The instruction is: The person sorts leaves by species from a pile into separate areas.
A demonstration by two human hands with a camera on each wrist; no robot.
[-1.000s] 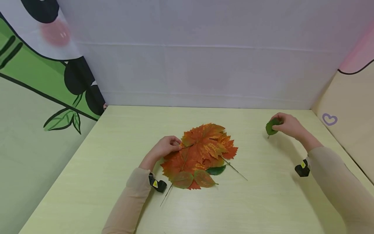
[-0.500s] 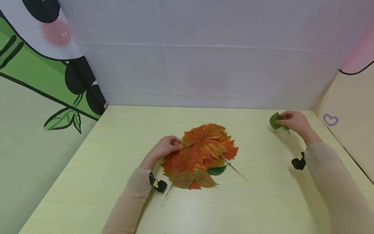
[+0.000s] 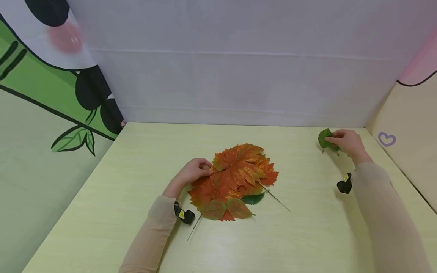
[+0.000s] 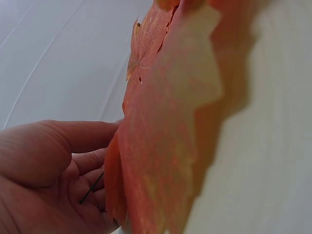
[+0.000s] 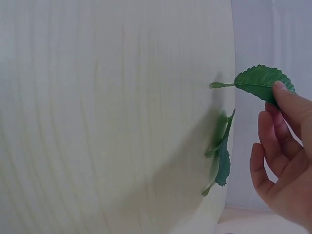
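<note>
My left hand (image 3: 195, 170) pinches an orange maple leaf (image 3: 239, 163) at its left side, by the stem. In the left wrist view the dark stem runs into the palm, and the leaf hides some fingertips. That leaf lies on a pile of orange artificial leaves mid-table. Two smaller greenish-brown leaves (image 3: 213, 209) and a dark green leaf (image 3: 253, 198) show at the pile's front. At the table's far right, my right hand (image 3: 348, 142) holds a toothed green leaf (image 5: 261, 82) between thumb and fingers. Below it, more green leaf (image 5: 224, 156) rests on the table.
The pale wooden table (image 3: 136, 227) ends at a grey-white cloth backdrop (image 3: 222, 83). Thin leaf stems stick out of the pile toward the front. A painted panel (image 3: 41, 113) stands left, and a beige panel (image 3: 409, 151) with a heart stands right.
My right hand has moved slightly right and back with the green leaf, whose face has turned more upright. Green leaf beneath that hand has come into view. The left hand stays still.
</note>
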